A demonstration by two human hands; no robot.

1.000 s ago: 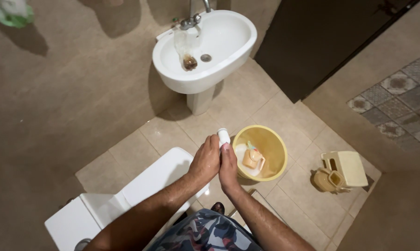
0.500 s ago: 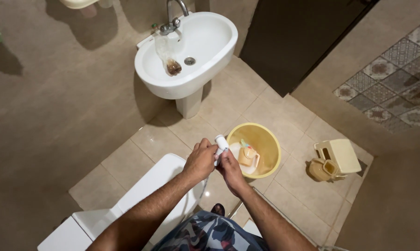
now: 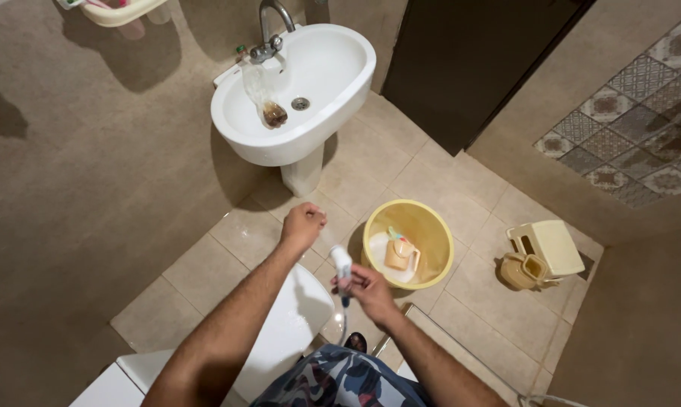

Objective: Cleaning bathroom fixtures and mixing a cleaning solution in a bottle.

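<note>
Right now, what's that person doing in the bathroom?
A person stands over a white toilet and looks down. Their right hand holds a small white sprayer with a hose hanging below it. Their left hand is a loose fist, apart from the sprayer and holding nothing that shows. Just beyond the hands, a yellow bucket sits on the tiled floor with a small jug inside. A white sink stands by the wall.
</note>
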